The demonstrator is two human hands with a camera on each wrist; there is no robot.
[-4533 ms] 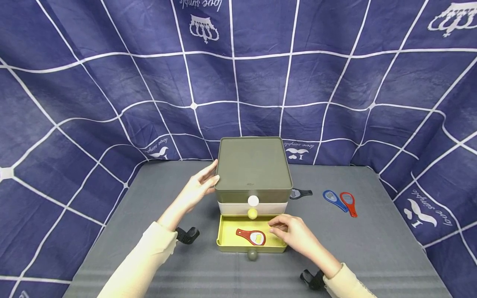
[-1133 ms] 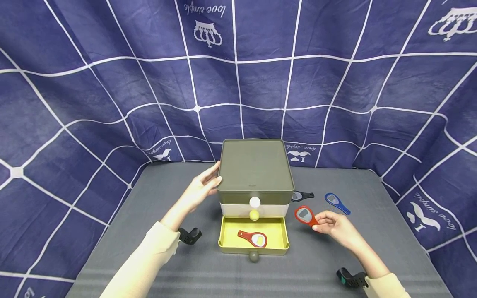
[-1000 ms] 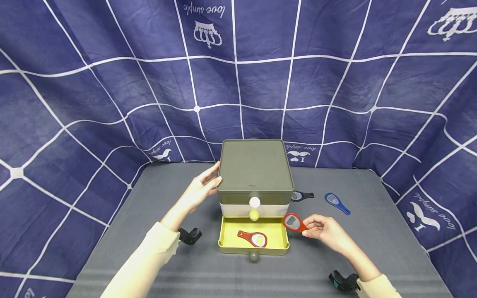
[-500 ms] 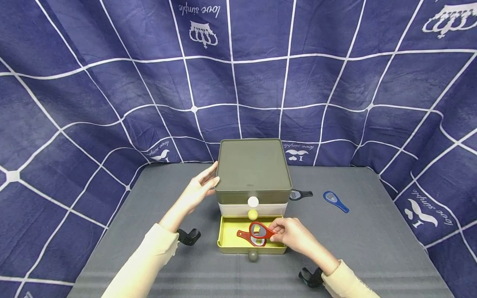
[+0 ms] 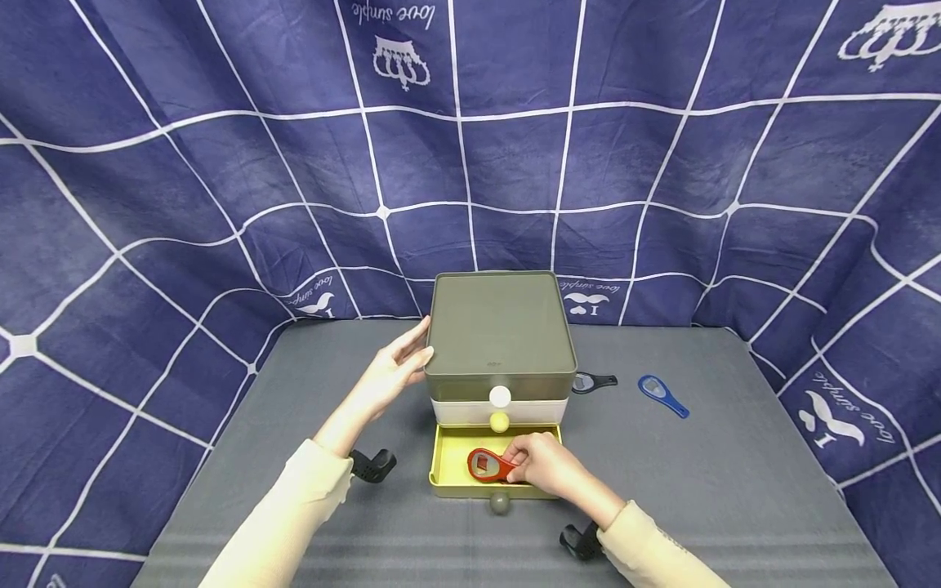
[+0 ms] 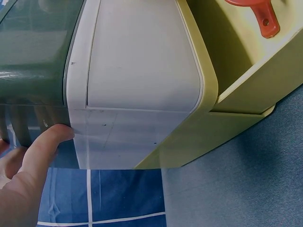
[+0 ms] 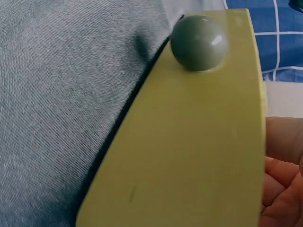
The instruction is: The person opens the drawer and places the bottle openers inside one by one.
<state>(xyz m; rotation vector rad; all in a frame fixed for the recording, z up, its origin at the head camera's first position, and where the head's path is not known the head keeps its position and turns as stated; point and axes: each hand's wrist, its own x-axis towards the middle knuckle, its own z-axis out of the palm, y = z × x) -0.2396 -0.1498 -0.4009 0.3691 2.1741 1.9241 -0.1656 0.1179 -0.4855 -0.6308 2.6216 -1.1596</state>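
My left hand rests with its fingertips and thumb against the left side of a small drawer cabinet, which has a dark green top tier, a white middle tier and a yellow bottom one. That bottom drawer is pulled out. Over its yellow floor, my right hand pinches a red bottle opener by the handle, its head pointing left. Another red bottle opener lies in the drawer underneath, mostly covered in the head view; its handle shows in the left wrist view. The drawer front hides the right fingertips in the right wrist view.
A blue bottle opener lies on the grey table to the right. Beside the cabinet's right side is a black one. The drawer's round green knob sticks out in front. A blue curtain hangs behind.
My right hand picked up the red bottle opener from the table at right and carried it left, then down into the drawer over the other red one. The left hand stayed on the cabinet.
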